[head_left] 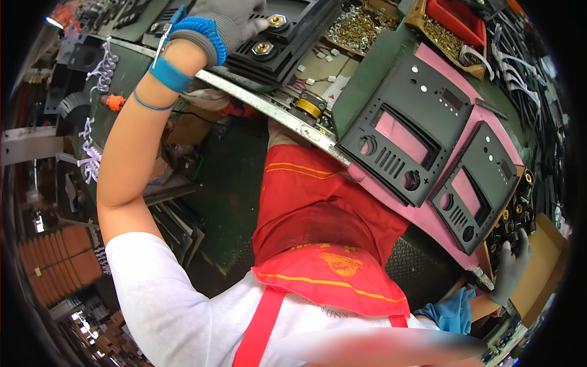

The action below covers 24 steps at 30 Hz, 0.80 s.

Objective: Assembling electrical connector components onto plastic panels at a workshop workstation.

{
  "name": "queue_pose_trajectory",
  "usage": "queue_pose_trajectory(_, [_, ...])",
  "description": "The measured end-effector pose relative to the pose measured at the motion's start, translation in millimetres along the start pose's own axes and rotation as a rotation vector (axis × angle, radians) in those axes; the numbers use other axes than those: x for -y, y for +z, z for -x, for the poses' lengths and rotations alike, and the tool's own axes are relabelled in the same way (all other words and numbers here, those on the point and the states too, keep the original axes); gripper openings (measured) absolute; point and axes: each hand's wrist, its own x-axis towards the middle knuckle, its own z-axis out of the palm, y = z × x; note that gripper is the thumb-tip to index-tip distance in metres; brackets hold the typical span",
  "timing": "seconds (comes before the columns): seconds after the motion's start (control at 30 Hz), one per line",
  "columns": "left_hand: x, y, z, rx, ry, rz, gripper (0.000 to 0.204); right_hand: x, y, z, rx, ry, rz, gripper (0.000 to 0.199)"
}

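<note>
My left hand (231,17), in a grey glove, lies over a black plastic panel (244,61) at the top edge. One finger reaches out beside a round fitting with a brass hex nut (277,22); its other fingers are partly cut off by the picture edge. A second brass-nut fitting (262,49) sits in the panel nearer to me. At the far right my right hand (510,266), also grey-gloved, is over a cardboard box of black fittings with brass centres (506,214). Its thumb and fingers are apart, and I make out nothing held.
Two dark grey front panels (422,110) (474,183) lie on a pink sheet (443,64). Behind them stand a box of small brass parts (361,27) and a red bin (458,21). A yellow-banded roll (307,107) sits by the metal bench edge (275,116).
</note>
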Motion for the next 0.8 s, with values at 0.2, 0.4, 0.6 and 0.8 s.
queue_pose_trajectory(0.2, [-1.6,7.6,0.9,0.276,-0.097,0.368,0.035,66.6,10.8,10.3,0.1,-0.097,-1.453,0.061])
queue_pose_trajectory(0.4, [-58.2,-27.2,6.9,-0.037,-0.197,0.38,0.024,190.5,46.0,11.6,0.945,0.037,-2.483,0.063])
queue_pose_trajectory(0.6, [-185.4,-54.1,34.2,-0.238,0.019,1.14,0.026,247.7,51.8,10.5,1.122,0.176,-2.504,0.059])
queue_pose_trajectory(0.8, [-244.9,-40.6,40.4,-0.428,-0.035,0.996,0.038,253.4,56.2,24.2,1.046,0.015,-2.408,0.042])
